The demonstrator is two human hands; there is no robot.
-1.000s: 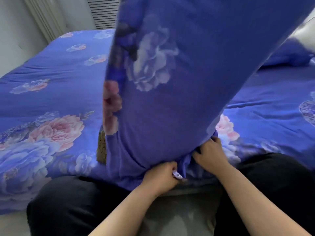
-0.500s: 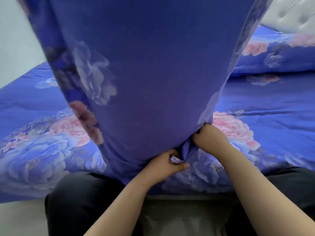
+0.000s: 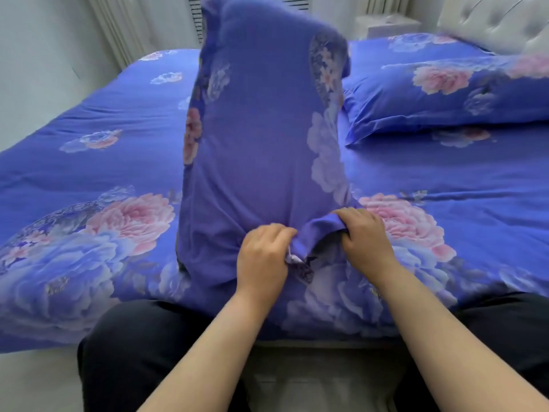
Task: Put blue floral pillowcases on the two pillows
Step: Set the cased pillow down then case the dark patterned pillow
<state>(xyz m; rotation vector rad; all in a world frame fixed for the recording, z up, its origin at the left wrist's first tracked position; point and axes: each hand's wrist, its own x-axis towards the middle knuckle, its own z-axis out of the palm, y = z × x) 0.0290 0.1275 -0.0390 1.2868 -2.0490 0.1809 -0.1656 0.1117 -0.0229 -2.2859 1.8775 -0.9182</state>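
Blue pillowcase [image 3: 261, 150] upright, both hands' [image 3: 263, 257] [image 3: 367, 236] grip clamped on its hem, second pillow [image 3: 445, 93] behind.

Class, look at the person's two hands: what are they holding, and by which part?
Both the left hand and right hand grip the upright pillowcase by its bunched bottom edge.

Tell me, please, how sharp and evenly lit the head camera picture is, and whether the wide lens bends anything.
Head view: soft, even daylight, no hard shadows or glare; the upright pillow is motion-blurred along its top edge, as is the headboard; the left hand and right hand gripping the pillowcase hem are fairly sharp; wide-angle distortion curves the bed edges.
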